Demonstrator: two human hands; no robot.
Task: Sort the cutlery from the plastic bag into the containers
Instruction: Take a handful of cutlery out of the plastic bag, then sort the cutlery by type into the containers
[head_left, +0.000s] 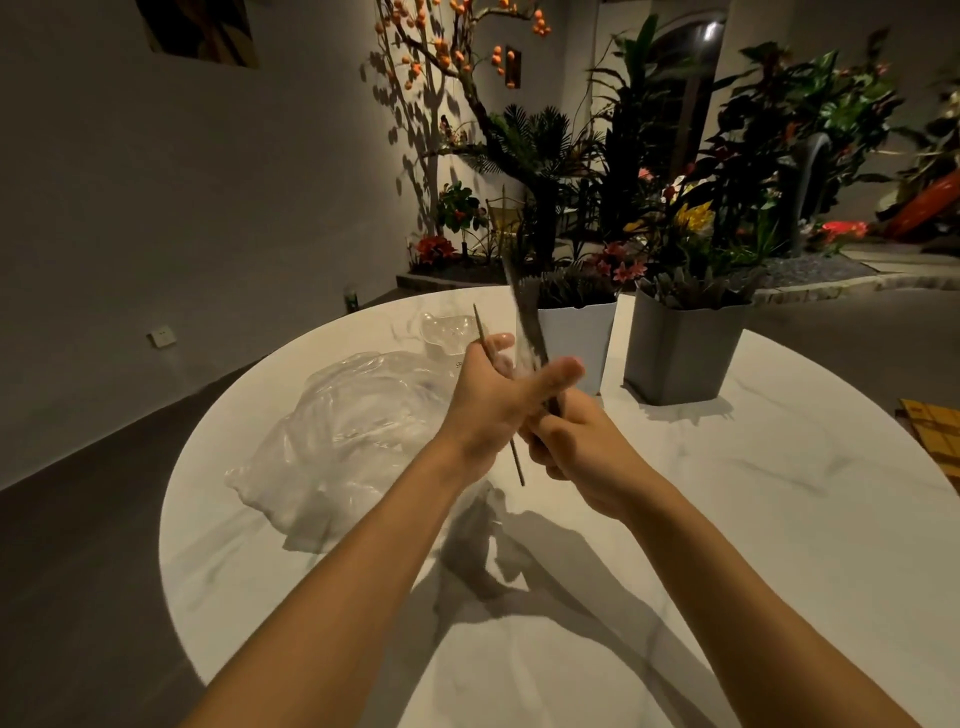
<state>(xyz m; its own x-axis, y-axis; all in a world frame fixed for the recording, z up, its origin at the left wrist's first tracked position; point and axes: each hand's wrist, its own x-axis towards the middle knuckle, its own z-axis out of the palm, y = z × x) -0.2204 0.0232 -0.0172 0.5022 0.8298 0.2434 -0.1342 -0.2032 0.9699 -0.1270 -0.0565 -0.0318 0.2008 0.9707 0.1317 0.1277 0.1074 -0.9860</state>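
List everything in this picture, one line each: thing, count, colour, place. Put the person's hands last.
table: one, white marbled, under everything.
plastic bag: one, clear, crumpled on the table's left.
white container: one, white, table's far side, dark pieces inside.
grey container: one, grey, right of the white one.
thin stick: one, dark, held above the table.
cutlery bundle: count unclear, dark, blurred, held beside the stick.
plants: many, green, red, orange, behind the table.
yellow object: one, yellow, right edge of view.
left hand: one, holds the thin stick.
right hand: one, grips the cutlery bundle.
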